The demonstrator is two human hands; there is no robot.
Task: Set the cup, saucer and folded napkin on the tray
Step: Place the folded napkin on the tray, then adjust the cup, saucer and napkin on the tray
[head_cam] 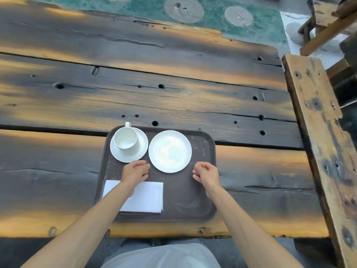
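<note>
A dark brown tray (201, 190) lies on the wooden table near me. At its far left a white cup (126, 140) stands upright on a white saucer (142, 151), handle pointing away. A second white saucer (170, 151) lies empty to the right of it. A folded white napkin (148, 197) lies flat in the tray's near left part, partly under my left forearm. My left hand (135, 172) hovers between cup saucer and napkin, fingers loosely curled, holding nothing. Over the tray's right side is my right hand (205, 174), fingers loosely curled and empty.
The table (154, 89) is made of dark weathered planks with holes and gaps. A rough wooden beam (318, 136) runs along its right edge, with wooden furniture (332, 22) beyond. Green patterned floor (193, 12) lies past the far edge.
</note>
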